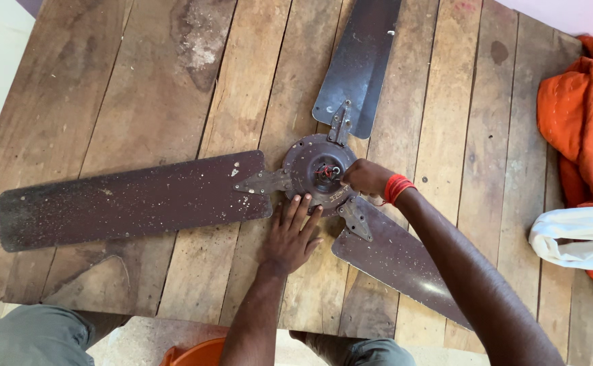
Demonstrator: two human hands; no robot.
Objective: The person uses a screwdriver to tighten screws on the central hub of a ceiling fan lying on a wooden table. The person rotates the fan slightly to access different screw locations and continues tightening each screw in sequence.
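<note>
A brown ceiling fan lies flat on a wooden plank table (pixel 140 88). Its round motor hub (pixel 307 163) sits mid-table with red wires showing in the centre. Three dusty blades spread from it: one to the left (pixel 127 200), one to the back (pixel 361 61), one to the front right (pixel 398 261). My left hand (pixel 291 236) rests flat, fingers spread, on the table with fingertips touching the hub's near edge. My right hand (pixel 365 177), a red thread band at its wrist, is closed at the hub's right edge; whatever it pinches is hidden.
An orange cloth (pixel 584 129) and a white cloth (pixel 574 237) lie at the table's right edge. An orange container (pixel 198 354) peeks from under the near edge, between my knees. The table's left edge meets a pale floor.
</note>
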